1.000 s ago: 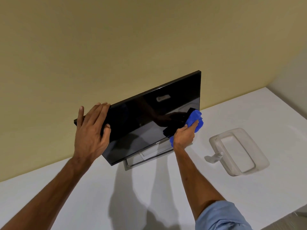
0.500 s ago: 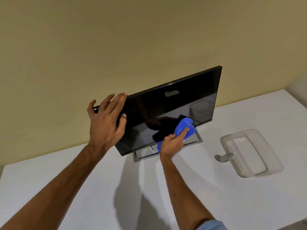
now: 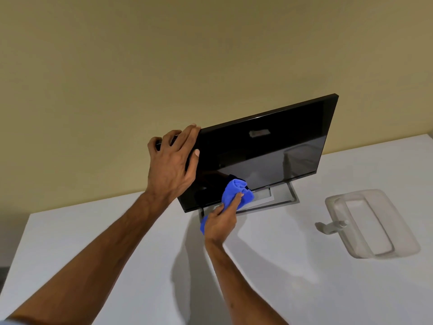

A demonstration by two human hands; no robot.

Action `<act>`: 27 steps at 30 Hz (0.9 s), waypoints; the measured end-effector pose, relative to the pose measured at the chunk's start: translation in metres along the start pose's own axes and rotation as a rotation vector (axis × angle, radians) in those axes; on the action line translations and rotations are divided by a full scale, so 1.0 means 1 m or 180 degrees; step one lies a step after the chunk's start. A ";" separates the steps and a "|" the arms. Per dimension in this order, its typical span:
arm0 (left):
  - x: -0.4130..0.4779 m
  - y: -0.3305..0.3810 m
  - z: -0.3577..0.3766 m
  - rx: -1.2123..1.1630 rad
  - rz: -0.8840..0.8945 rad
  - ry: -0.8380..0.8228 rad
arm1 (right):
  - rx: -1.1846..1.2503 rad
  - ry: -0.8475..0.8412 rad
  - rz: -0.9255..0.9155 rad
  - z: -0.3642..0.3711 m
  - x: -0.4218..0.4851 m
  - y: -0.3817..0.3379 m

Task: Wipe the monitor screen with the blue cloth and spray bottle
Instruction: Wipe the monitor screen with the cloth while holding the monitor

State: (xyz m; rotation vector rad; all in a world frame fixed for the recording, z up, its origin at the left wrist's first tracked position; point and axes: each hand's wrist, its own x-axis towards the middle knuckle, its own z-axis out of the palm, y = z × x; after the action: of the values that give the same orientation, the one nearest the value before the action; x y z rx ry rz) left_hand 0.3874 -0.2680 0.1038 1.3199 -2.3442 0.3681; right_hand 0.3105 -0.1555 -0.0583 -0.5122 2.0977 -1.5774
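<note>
A: Plate, largest element first: the white table (image 3: 117, 266) carries the monitor (image 3: 269, 151), its dark screen tilted back toward the beige wall (image 3: 164, 55); what has changed?

B: The blue cloth (image 3: 236, 192) has travelled from the screen's lower right, a second ago, along the bottom edge to the lower left of centre; the strokes appear to be working leftward across the lowest band, so the wiping is, by my judgement, well under way rather than starting.

A: And the hands?

B: The left hand (image 3: 172, 160) grips the upper left corner, fingers curled over the top edge and thumb on the front bezel, as it did a second ago; it steadies the panel against the push; the right hand (image 3: 221, 222) has its fingers closed around the bunched cloth, pressing it to the glass just above the stand (image 3: 278, 195).

A: The spray bottle?

B: The translucent object (image 3: 372, 224) lying on its side well to the right, with a grey trigger-like part, is probably it; blur leaves that uncertain.

A: Anything concealed?

B: The left hand covers the corner beneath it; the cloth's contact patch is hidden by its own folds; whether the glass is wet or streaked cannot be told, since reflections mask it; both forearms are cut off at the lower frame edge.
</note>
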 end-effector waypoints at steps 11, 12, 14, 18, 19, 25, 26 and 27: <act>0.000 0.004 -0.011 0.0040 -0.0044 -0.0140 | 0.0249 -0.0820 0.0866 0.032 -0.079 -0.013; 0.000 0.005 -0.011 0.0034 -0.0048 -0.0158 | 0.0177 -0.0925 0.0645 0.035 -0.088 -0.012; -0.001 0.005 -0.012 0.0003 -0.0049 -0.0200 | -0.0112 -0.1129 0.0315 0.037 -0.099 -0.010; -0.002 0.007 -0.015 -0.0065 -0.0104 -0.0223 | -0.0429 -0.1624 0.0131 0.035 -0.114 -0.010; -0.002 0.007 -0.016 -0.0079 -0.0111 -0.0239 | -0.0462 -0.1802 0.0089 0.032 -0.116 -0.009; -0.007 0.008 -0.022 -0.0048 -0.0121 -0.0284 | -0.0614 -0.2489 0.0302 -0.011 -0.092 -0.005; -0.008 0.010 -0.022 -0.0032 -0.0137 -0.0265 | -0.0595 -0.2589 0.0478 -0.024 -0.084 -0.008; -0.009 0.012 -0.023 -0.0023 -0.0163 -0.0250 | -0.0545 -0.2617 0.0558 -0.039 -0.075 -0.011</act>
State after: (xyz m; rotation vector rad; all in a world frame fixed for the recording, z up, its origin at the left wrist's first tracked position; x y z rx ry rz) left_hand 0.3865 -0.2451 0.1188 1.4120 -2.3680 0.2968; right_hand 0.3509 -0.0863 -0.0286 -0.8351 1.5758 -0.8635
